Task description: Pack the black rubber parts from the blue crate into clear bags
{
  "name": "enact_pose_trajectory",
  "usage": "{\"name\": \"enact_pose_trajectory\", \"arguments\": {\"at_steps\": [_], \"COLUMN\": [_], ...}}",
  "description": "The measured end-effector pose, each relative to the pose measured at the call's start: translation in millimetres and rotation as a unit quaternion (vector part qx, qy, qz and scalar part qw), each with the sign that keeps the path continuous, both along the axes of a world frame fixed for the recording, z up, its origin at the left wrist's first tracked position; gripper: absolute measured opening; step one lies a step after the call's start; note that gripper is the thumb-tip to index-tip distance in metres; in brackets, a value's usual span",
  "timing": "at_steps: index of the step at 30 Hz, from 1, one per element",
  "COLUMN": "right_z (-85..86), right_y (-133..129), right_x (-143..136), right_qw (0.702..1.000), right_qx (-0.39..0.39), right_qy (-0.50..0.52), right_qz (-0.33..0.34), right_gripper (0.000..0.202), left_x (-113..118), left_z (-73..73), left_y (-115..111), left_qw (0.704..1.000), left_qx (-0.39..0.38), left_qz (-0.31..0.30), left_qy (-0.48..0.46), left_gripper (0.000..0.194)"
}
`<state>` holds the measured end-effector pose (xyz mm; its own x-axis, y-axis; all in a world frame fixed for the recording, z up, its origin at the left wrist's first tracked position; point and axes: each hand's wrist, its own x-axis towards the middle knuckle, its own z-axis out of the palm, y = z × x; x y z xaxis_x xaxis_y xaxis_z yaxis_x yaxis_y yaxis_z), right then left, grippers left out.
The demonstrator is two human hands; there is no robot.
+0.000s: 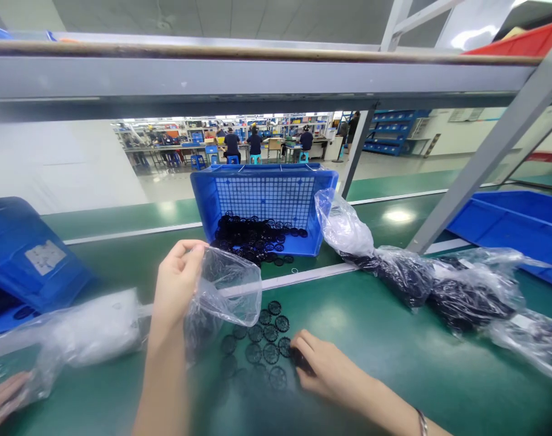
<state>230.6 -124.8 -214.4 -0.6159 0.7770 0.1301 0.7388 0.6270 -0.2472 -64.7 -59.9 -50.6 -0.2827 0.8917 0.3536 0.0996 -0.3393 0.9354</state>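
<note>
My left hand point(178, 278) pinches the rim of a clear plastic bag point(232, 287), whose mouth gapes toward the right. Below the bag, several black spoked rings point(271, 353) lie in loose rows on the green tabletop point(348, 327); some show blurred through the plastic. To the right of these rings, my right hand point(323, 369) is close to the table, its fingers curled around one or more black rings point(302, 361), partly hidden by the fingers. A blue crate point(198, 200) lies tipped toward me beyond the bag, with a heap of black rings point(252, 233) spilling from it.
Filled clear bags point(471, 297) lie along the right. Another blue crate point(521, 224) stands behind them. At left are a tilted blue crate point(12, 242), a stack of plastic bags point(103, 327) and another person's hand point(5, 393). A metal frame point(257, 79) spans above.
</note>
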Motion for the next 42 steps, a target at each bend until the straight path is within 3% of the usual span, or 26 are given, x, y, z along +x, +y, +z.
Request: {"name": "enact_pose_trajectory", "arguments": {"at_steps": [3, 9, 16, 20, 23, 28, 34, 37, 40, 42], "right_z": [0.7, -9.5, 0.7, -4.5, 1.1, 20.5, 12.4, 37.4, 101.0, 146.7], "right_y": [12.3, 14.4, 46.2, 50.0, 51.0, 80.3, 105.2, 96.8, 74.4, 57.5], "right_x": [-8.8, -13.3, -9.1, -7.4, -5.7, -16.5, -23.1, -13.1, -12.9, -27.2], "right_qw": [1.000, 0.999, 0.999, 0.999, 0.999, 1.000, 0.999, 0.998, 0.984, 0.972], "right_qx": [0.011, 0.014, 0.031, 0.016, 0.006, 0.010, -0.025, -0.011, 0.047, 0.076], "right_qy": [-0.001, -0.015, 0.014, 0.005, 0.008, 0.015, -0.026, 0.008, 0.159, 0.221], "right_qz": [0.001, -0.049, -0.025, -0.027, -0.037, -0.023, -0.029, -0.058, -0.072, -0.026], "right_gripper": [0.041, 0.023, 0.040, 0.026, 0.019, 0.038, 0.030, 0.025, 0.026, 0.030], "left_x": [-0.4, -1.6, -4.5, -5.7, -5.1, -4.6, -3.8, 0.7, 8.4, 14.2], "left_z": [0.6, 1.3, 0.2, -0.1, -0.1, -1.5, -3.2, -1.8, 0.2, 1.1], "left_y": [-0.1, 1.1, 0.2, 0.3, 1.1, 2.0, 2.3, -0.2, -5.2, -8.9], "left_qw": [1.000, 1.000, 1.000, 1.000, 1.000, 1.000, 1.000, 0.999, 0.996, 0.993], "left_qx": [-0.002, 0.001, 0.003, 0.002, -0.001, -0.005, -0.014, -0.031, -0.045, -0.043], "left_qz": [0.005, 0.003, 0.004, 0.004, 0.002, -0.006, -0.007, -0.018, -0.023, -0.020], "left_qy": [-0.001, -0.007, -0.005, -0.007, -0.009, -0.008, 0.007, 0.027, 0.078, 0.111], "left_gripper": [0.024, 0.024, 0.023, 0.023, 0.023, 0.025, 0.026, 0.028, 0.029, 0.028]}}
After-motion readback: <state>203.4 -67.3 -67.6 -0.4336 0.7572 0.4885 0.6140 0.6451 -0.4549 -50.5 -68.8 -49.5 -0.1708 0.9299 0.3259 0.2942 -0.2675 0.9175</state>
